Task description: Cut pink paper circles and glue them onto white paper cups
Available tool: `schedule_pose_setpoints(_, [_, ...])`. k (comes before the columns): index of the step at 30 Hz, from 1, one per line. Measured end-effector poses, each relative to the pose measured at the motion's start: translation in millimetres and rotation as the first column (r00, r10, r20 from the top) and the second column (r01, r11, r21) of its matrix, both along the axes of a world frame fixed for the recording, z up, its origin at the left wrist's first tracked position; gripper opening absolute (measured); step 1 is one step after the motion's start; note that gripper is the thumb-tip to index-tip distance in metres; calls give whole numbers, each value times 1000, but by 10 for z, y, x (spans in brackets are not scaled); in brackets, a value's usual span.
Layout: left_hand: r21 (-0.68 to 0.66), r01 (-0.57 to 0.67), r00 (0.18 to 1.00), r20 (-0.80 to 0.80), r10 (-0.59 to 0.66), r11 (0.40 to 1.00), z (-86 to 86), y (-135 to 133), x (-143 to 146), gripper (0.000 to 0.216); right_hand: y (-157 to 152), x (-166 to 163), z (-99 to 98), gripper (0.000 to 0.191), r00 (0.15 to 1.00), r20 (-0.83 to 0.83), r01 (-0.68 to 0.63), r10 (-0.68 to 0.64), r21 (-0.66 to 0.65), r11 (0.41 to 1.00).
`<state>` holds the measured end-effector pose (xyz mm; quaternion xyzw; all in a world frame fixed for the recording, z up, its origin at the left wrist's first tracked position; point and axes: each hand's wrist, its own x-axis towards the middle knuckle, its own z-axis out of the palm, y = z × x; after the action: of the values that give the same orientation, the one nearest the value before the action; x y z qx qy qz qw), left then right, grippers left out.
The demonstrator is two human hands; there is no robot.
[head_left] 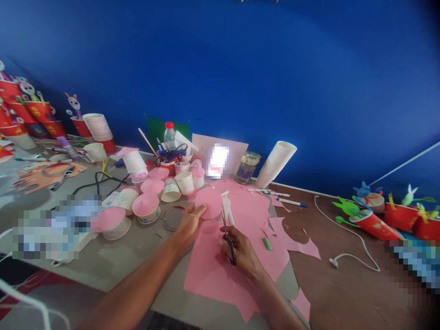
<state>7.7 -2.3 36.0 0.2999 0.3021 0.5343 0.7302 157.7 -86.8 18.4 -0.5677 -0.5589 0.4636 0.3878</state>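
Note:
My left hand [190, 223] pinches the lower left edge of a round pink paper piece [209, 202], with a ring showing on one finger. In my right hand [240, 250] is a pair of scissors [228, 240], fingers wrapped round the dark handles and blades pointing up and away from me. The blades lie close to the right edge of the round piece; whether they touch it I cannot tell. Beneath both hands spreads a large pink paper sheet [213, 270] with jagged, cut edges. A green marker cap [267, 244] rests on the sheet.
Paper cups with pink tops [146, 205] stand on the left. Behind are a lit screen [218, 160], a glass jar [248, 167] and a leaning white cup stack [277, 162]. A white cable [357, 233] and red cups [374, 223] lie right. A blue wall [220, 68] closes the back.

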Motion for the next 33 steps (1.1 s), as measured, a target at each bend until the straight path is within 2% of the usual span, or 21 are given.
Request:
schedule_pose_setpoints(5, [3, -35, 999, 34, 34, 999, -8, 26, -6, 21, 1, 5, 1, 38, 1000, -3, -10, 10, -8, 1000])
schedule_pose_setpoints(10, [28, -38, 997, -71, 40, 999, -55, 30, 3, 18, -5, 3, 0, 38, 999, 12, -35, 35, 4, 999])
schedule_pose_setpoints(18, [0, -77, 996, -52, 77, 997, -35, 26, -1, 30, -26, 3, 41, 37, 998, 22, -56, 57, -4, 998])
schedule_pose_setpoints(33, [88, -17, 978, -206, 35, 996, -77, -19, 35, 31, -23, -14, 27, 35, 988, 119, -97, 99, -19, 995])
